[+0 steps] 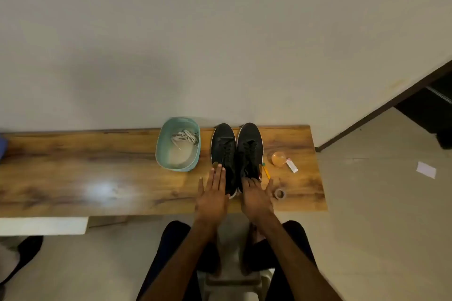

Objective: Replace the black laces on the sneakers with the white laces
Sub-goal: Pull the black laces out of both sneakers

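While the pair of black, white-soled fabric sneakers (236, 151) stands side by side on the brown wooden tabletop (97, 166), toes to the wall, black laces (227, 152) remain threaded in both. The left hand (212, 194) lies flat against the pair's left heel, fingers straight and together. The right hand (256, 195) covers the right heel, fingers extended, thumb spread; whether it grips is unclear. Just left of the sneakers, a teal oval plastic tub (160, 151) holds the bundled white laces (184, 138). Right of them lie a yellow pencil (266, 172), an orange translucent ball (278, 158), a small white packet (291, 165) and a grey tape roll (280, 193).
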The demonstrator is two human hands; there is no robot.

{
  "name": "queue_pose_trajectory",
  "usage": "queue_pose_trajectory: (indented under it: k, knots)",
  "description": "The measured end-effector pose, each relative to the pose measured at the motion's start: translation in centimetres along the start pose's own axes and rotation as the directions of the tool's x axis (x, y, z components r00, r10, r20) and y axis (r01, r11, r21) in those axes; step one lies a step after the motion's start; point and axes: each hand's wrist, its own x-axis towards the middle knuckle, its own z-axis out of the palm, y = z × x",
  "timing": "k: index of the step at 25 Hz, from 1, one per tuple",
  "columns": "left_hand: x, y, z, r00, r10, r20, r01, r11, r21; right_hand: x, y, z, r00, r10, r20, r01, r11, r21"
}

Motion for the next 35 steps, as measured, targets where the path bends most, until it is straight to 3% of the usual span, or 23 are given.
queue_pose_trajectory:
  k: [4,8,14,16,18,28,35]
  knots:
    - [0.8,0.0,4.7,0.999,0.0,-0.049,-0.003,0.998,-0.059,1.4,0.4,4.0,1.0,0.014,-0.028,-0.015,1.0,-0.006]
    - [0.8,-0.5,8.6,1.0,0.017,0.01,-0.018,0.998,0.055,2.3,1.1,7.7,0.977,0.006,-0.211,0.005,0.999,0.049]
    - [0.9,-0.5,11.6,0.992,-0.018,-0.122,0.022,0.999,0.031,3.1,1.7,10.7,0.913,-0.042,-0.405,0.096,0.989,0.113]
    - [-0.2,0.3,11.2,0.996,-0.065,-0.062,0.062,0.997,-0.046,2.0,1.6,11.0,0.931,-0.058,-0.361,0.105,0.988,0.111]
    - [-0.9,0.6,10.8,0.995,-0.063,-0.081,0.061,0.998,-0.029,0.9,1.5,10.8,0.932,-0.094,-0.35,0.139,0.985,0.105]
    - [-3.1,-0.3,11.3,0.994,-0.007,-0.109,-0.024,0.96,-0.279,-0.8,1.9,10.5,0.934,-0.177,-0.311,0.215,0.972,0.095]
    - [-3.9,-1.0,12.0,0.993,0.026,-0.113,-0.055,0.964,-0.262,-1.5,1.9,10.7,0.926,-0.203,-0.318,0.239,0.968,0.078]
